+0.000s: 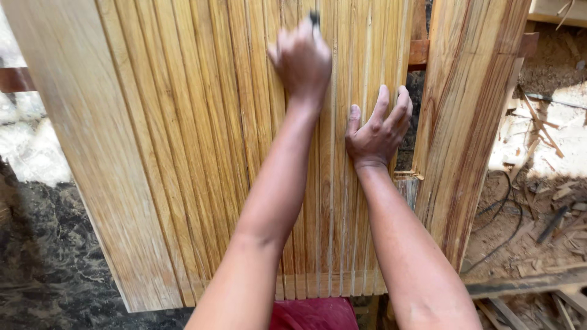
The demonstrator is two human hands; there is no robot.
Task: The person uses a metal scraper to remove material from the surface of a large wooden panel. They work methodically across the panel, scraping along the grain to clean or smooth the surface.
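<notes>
Under both hands (302, 58), wooden slats (202, 134)

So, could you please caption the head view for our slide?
Left hand grips a small dark tool on stacked wooden slats; right hand steadies them.

Blurred left hand (302, 58), dark tool (315, 18) mostly hidden

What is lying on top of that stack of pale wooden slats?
On the stack of pale wooden slats rest two hands: the left hand closed around a small dark tool, the right hand spread flat. Whatever lies beneath the slats is hidden.
</notes>
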